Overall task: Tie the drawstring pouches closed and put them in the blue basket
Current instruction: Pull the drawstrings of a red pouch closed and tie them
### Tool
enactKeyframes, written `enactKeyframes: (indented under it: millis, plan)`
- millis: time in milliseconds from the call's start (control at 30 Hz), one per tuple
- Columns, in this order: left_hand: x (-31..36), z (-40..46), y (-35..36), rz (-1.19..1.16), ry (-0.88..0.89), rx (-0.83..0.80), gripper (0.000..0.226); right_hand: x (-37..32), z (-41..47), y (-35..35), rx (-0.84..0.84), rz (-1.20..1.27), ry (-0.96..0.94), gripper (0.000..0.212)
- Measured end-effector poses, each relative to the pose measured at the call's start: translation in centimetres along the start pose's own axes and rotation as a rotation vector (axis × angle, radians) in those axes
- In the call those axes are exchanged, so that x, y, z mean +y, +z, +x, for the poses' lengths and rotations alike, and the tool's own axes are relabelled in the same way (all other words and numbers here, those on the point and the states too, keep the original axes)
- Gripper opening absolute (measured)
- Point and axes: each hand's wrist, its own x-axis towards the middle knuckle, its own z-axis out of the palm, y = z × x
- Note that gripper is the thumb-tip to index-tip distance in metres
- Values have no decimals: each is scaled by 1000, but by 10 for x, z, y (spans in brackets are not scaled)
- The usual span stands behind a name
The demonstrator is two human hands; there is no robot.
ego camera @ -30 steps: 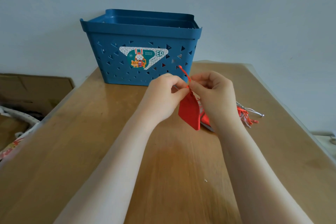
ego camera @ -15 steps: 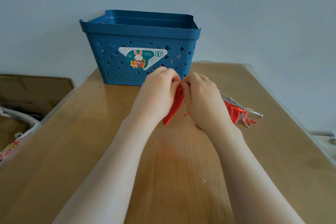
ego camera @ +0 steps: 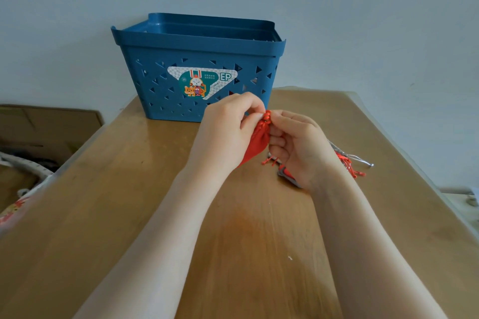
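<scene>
The tying step is in hand. At centre frame the left hand (ego camera: pixel 228 132) and right hand (ego camera: pixel 298 147) both pinch the gathered neck of a red pouch (ego camera: pixel 256 142), fingers curled round its cord and held above the counter (ego camera: pixel 181 215). Next, likely, the knot wants pulling snug — then the pouch goes into the blue basket (ego camera: pixel 199 44) just behind. More pouches (ego camera: pixel 347 163) lie at right. The basket's sticker (ego camera: pixel 202 83) reads "EP" — smaller print is illegible.

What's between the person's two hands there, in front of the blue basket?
In the head view, a red drawstring pouch: the left hand and the right hand both pinch its gathered neck, and its body hangs down between them.
</scene>
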Motion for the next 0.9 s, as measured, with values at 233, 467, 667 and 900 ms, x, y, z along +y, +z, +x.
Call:
enactKeyframes:
  millis: [233,467,667,900]
  plan:
    - [9,-1,1,-97,-65,-25,7,-4,-1,-2,13,89,-41,23]
    - [7,-2,4,8,-56,49,15,-2,0,1,-16,188,-39,16]
    - [8,-3,18,-803,-562,-44,19,-12,3,-5,184,524,-65,26]
    - [10,-3,19,-1222,-690,-74,22,-7,6,-8,177,529,-51,32]
